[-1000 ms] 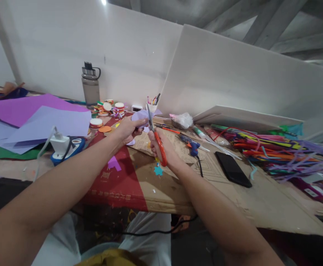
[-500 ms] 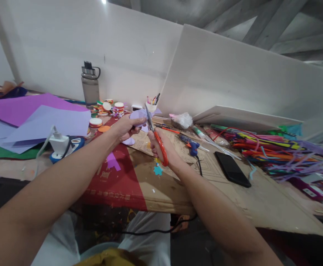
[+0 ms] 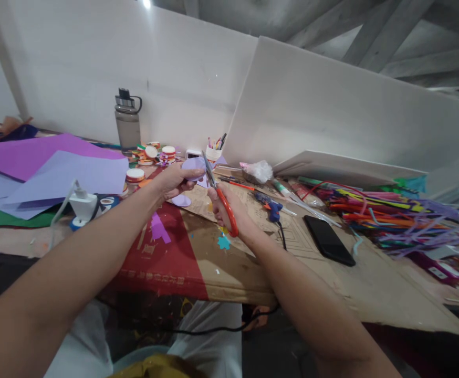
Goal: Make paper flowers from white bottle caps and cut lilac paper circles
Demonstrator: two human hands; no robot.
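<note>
My left hand point(image 3: 176, 181) pinches a piece of light purple paper point(image 3: 193, 167) with a rounded outline, held above the table. My right hand point(image 3: 226, 205) is wrapped round the red handles of a pair of scissors point(image 3: 226, 209). The blades point up and away, at the right edge of the paper. Below my left hand, a light purple paper disc point(image 3: 181, 200) lies on the cardboard. A purple scrap point(image 3: 160, 228) rests on the red printed area, and a small blue flower-shaped cutout point(image 3: 223, 241) lies below my right hand.
A blue glue gun point(image 3: 273, 210) and black phone point(image 3: 327, 240) lie to the right, before a heap of coloured pipe cleaners point(image 3: 403, 215). Purple paper sheets point(image 3: 75, 173), a white plug point(image 3: 83, 203) and a water bottle point(image 3: 127, 123) are at the left. A pen cup point(image 3: 214, 153) stands behind.
The purple paper has turned a little in my left hand and shows a rounder edge. Both hands stay close together, with the scissors still at the paper's right side.
</note>
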